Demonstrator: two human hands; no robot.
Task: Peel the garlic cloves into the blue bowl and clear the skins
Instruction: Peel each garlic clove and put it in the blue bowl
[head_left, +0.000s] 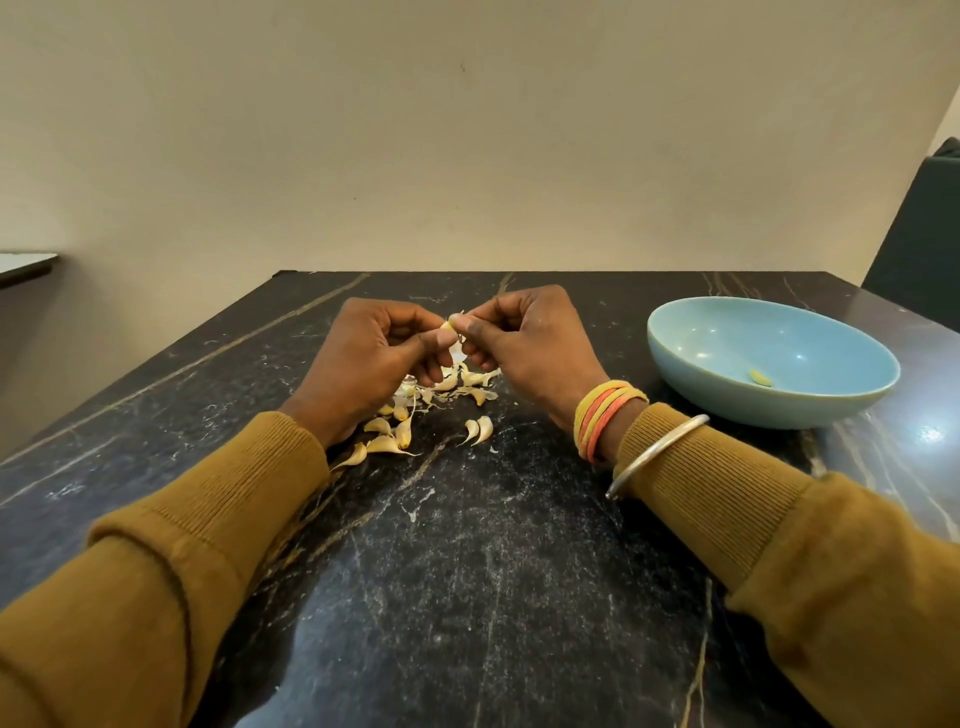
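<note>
Head view, black veined marble table, plain beige wall, blue bowl.

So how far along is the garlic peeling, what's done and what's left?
Early days. Done: one peeled clove lies in the blue bowl. In hand: the left hand and right hand both pinch the held clove above the table. Left: the scattered cloves lying below the hands, plus what look like skin scraps among them, not yet cleared.
</note>
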